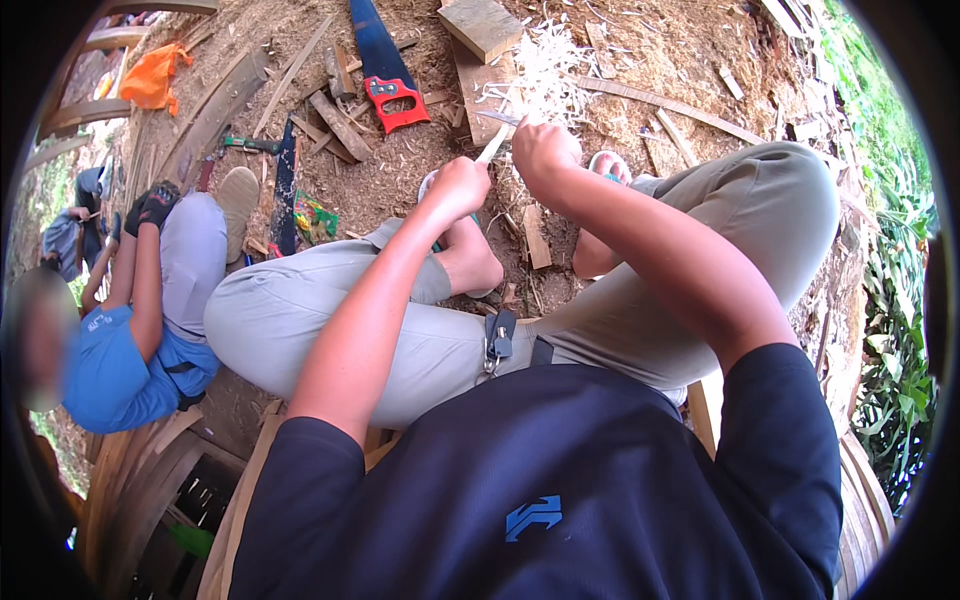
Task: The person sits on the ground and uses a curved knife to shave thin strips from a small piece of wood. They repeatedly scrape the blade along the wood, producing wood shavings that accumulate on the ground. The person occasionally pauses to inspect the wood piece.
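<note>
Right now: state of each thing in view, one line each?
left hand: closed on a pale stick
right hand: closed, at the stick's far end
pale stick: held between both hands
handsaw: lying flat on the ground, unused
wood shavings: piled loose beyond the hands
wooden block: lying on the ground

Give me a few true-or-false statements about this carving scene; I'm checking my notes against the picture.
1. Both hands grip a thin pale wood strip. True: the left hand and right hand close on it.
2. The handsaw has a green handle. False: the handle is red, the blade blue.
3. Pale wood shavings lie on the ground beyond the hands. True.
4. The person sits alone. False: another person in a blue shirt sits to the left.
5. An orange bag lies at the upper left. True.
</note>
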Demonstrator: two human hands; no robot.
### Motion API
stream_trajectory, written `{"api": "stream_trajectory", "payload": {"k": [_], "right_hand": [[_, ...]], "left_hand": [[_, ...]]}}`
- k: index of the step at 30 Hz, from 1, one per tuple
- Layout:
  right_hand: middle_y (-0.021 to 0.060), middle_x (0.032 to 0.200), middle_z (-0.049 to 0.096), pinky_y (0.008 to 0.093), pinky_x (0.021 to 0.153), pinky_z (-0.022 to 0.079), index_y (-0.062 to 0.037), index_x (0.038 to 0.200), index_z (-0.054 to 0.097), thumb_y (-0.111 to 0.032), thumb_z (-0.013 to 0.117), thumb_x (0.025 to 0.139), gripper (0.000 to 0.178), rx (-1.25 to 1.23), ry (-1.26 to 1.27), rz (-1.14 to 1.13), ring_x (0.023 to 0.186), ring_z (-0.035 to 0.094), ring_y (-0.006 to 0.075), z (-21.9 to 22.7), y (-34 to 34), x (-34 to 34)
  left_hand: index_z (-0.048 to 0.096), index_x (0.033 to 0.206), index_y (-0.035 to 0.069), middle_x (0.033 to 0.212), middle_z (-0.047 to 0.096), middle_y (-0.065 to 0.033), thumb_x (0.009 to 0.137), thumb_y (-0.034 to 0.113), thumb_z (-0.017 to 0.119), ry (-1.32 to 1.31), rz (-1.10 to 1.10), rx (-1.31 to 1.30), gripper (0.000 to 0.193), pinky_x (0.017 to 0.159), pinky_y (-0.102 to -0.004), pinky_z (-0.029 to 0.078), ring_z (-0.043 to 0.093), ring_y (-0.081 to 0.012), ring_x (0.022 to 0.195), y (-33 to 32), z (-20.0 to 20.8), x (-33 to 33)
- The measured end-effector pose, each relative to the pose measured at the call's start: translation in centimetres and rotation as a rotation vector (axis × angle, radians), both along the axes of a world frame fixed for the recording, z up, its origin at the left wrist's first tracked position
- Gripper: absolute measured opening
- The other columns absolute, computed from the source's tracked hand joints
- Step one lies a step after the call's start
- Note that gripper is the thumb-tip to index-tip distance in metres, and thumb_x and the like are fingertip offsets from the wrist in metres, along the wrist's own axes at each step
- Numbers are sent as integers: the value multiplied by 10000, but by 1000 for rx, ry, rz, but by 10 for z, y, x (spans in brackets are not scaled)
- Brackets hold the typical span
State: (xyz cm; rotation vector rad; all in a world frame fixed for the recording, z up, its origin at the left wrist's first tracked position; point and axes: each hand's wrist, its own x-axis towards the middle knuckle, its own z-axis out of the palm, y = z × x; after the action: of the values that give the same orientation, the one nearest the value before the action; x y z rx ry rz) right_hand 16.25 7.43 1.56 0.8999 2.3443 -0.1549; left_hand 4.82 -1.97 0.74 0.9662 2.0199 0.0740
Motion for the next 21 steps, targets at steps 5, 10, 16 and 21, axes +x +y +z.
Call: {"api": "stream_trajectory", "payload": {"k": [5,10,16,21], "right_hand": [[176,797,686,371,555,556,67,1069,560,-201,417,977,317,-63,422,-83,729,700,279,24,20,5],[323,860,635,471,789,501,101,961,612,-396,493,939,512,-232,671,-442,879,638,434,53,73,0],[231,727,661,369,545,528,131,845,627,-403,617,884,535,-531,673,-739,641,681,303,63,90,-8],[157,716,676,255,407,484,91,815,623,-215,630,888,315,-696,967,-927,577,682,182,37,80,-15]], "left_hand": [[639,957,-43,964,631,-289,935,309,430,14,71,154,411,836,-478,471,601,-426,969,16,19,-21],[621,1036,47,929,657,-214,938,339,459,-38,92,255,348,792,-481,467,615,-402,920,27,42,-25],[562,1146,78,950,655,-193,944,326,455,-96,144,292,337,782,-462,469,626,-376,906,31,62,-27],[516,1160,48,919,628,-180,943,304,489,-186,107,361,336,732,-392,462,627,-289,839,25,65,-21]]}}
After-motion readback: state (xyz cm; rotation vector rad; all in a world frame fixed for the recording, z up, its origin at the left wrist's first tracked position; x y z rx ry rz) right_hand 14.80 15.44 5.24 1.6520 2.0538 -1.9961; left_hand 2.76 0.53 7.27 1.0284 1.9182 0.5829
